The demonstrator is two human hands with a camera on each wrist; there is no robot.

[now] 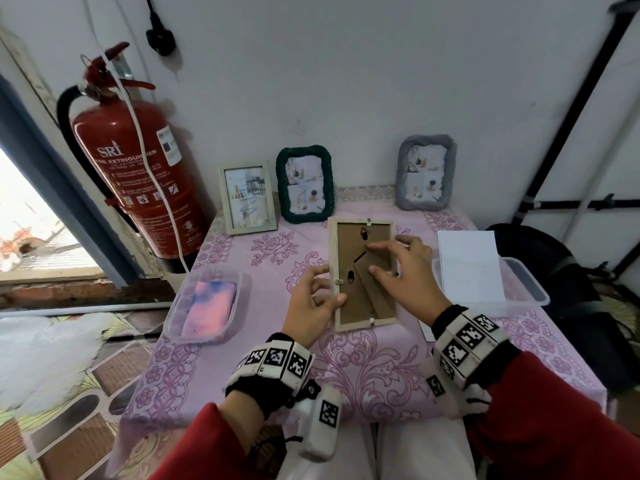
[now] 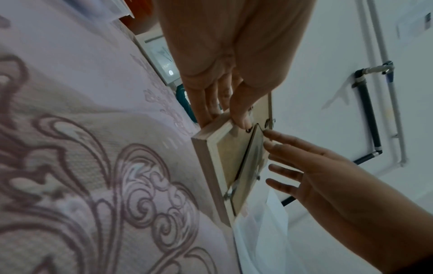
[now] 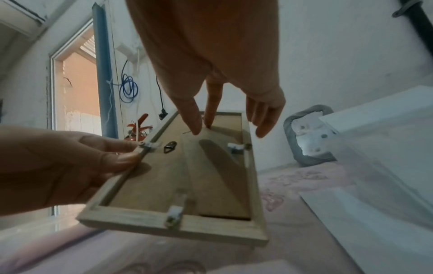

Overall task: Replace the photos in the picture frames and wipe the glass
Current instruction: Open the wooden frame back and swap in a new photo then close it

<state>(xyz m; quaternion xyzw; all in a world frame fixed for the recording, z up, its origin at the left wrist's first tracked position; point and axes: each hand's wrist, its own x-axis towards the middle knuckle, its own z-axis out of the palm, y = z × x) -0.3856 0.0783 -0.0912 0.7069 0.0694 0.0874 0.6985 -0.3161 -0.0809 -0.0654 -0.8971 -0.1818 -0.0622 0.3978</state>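
1. Holding the wooden frame (image 1: 363, 275) face down above the table (image 1: 363, 368), the left hand (image 1: 311, 306) pinches its side edge.
2. The right hand (image 1: 408, 271) is open, fingertips (image 3: 195, 128) on the backing board (image 3: 150, 183); I'd press lightly.
3. Turn the clips (image 3: 174, 216) beside the fingers one at a time.

Both forearms reach forward in red sleeves, each wrist banded with black-and-white marker blocks. The left hand (image 1: 313, 306) pinches the left edge of the wooden picture frame (image 1: 334, 271), thumb on top. The right hand (image 1: 407, 271) hovers palm-down, fingers spread, fingertips (image 3: 195, 122) touching the frame's back.
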